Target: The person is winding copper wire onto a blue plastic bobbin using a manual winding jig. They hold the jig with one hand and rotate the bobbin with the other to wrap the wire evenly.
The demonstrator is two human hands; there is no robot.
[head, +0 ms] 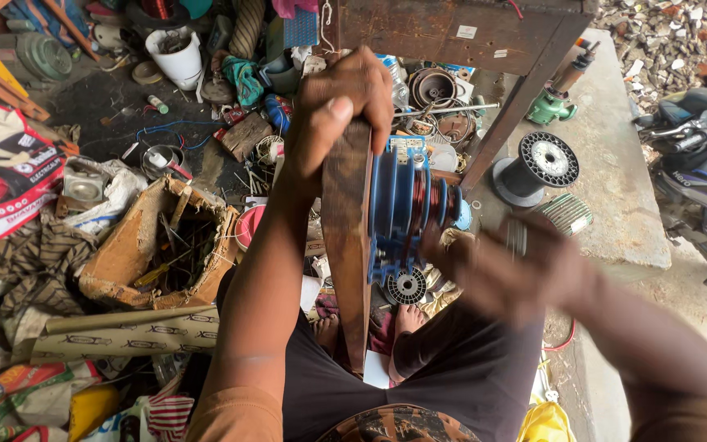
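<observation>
My left hand (339,105) grips the top of an upright wooden board (348,237) that stands between my knees. A blue coil-winding former (407,205) with copper wire wound in its grooves is fixed to the board's right side. My right hand (507,266) is blurred with motion just right of the former, near its blue end; what it holds cannot be made out. A small grey spool (407,286) sits below the former.
A broken wooden box (137,245) of scraps lies to the left. An empty black wire spool (538,164) stands on a concrete slab (615,188) at right. A white bucket (175,56), tools and cloth litter the floor. A wooden table leg (517,102) slants behind.
</observation>
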